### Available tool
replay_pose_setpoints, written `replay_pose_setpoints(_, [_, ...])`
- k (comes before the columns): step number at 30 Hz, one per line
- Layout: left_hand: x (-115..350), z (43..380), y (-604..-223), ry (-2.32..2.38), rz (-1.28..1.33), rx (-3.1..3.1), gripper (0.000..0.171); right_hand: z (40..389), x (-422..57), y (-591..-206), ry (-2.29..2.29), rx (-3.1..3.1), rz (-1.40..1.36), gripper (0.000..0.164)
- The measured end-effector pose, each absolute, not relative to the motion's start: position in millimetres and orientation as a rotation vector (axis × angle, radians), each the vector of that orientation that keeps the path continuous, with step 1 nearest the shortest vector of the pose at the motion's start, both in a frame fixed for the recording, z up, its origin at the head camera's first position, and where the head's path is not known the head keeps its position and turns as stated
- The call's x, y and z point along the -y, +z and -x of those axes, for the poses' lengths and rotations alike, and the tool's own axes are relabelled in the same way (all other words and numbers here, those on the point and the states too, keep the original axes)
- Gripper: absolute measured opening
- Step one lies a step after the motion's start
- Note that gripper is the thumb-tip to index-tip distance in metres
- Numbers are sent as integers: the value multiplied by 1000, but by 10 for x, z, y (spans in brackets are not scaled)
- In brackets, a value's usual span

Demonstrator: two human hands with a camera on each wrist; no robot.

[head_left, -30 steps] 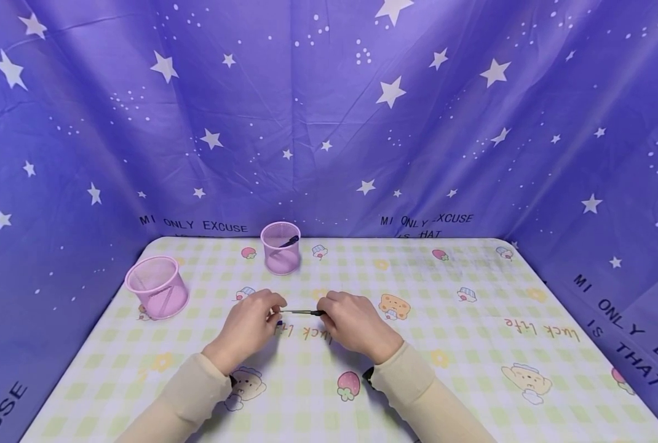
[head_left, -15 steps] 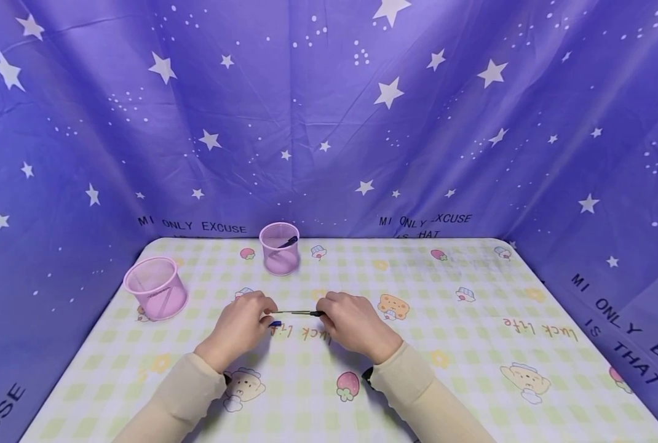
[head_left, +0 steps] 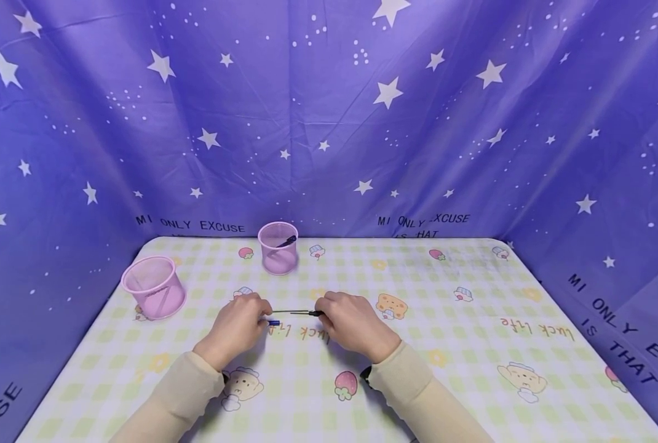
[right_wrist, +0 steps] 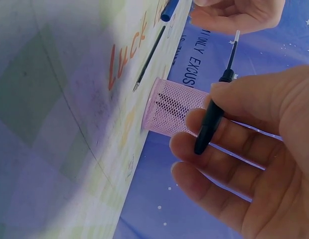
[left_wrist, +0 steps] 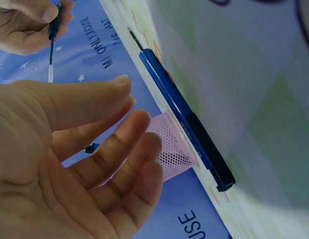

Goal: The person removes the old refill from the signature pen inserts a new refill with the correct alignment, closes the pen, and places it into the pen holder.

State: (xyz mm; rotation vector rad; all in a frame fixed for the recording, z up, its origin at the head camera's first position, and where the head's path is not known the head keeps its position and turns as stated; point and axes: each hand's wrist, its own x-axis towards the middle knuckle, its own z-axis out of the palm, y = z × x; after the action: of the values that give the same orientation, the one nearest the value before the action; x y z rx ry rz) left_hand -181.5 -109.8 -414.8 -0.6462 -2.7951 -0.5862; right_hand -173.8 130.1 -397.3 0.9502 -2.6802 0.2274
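Observation:
My right hand (head_left: 356,323) pinches a black tapered pen section (right_wrist: 209,124) between thumb and fingers. From it a thin refill (right_wrist: 232,55) with a clear end points toward my left hand (head_left: 235,329). The left fingers are loosely bent, and nothing shows between thumb and fingertips in the left wrist view. Beside them on the table lies a dark blue pen barrel (left_wrist: 177,109) with a black end, mostly covered by the left hand in the head view. A separate dark refill (right_wrist: 149,59) with a metal tip lies on the cloth between the hands.
Two pink mesh pen cups stand on the checked tablecloth (head_left: 473,344): a left cup (head_left: 154,295) and a back cup (head_left: 278,257). A dark pen (head_left: 286,242) leans inside the back cup. A purple star-printed curtain (head_left: 329,111) surrounds the table's back and sides.
The left hand has drawn slightly left, uncovering more of the blue barrel and the thin line between the hands. The right hand has stayed nearly still.

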Motion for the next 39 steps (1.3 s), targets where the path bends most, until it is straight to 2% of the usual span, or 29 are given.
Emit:
replay_pose_setpoints(26, [1103, 1846, -4175, -497, 592, 2889, 15, 1728, -1294, -3946, 216, 2703, -953, 5])
replay_pose_setpoints(39, [1078, 1894, -4180, -456, 624, 2983, 20, 1732, -1298, -3955, 231, 2697, -956, 5])
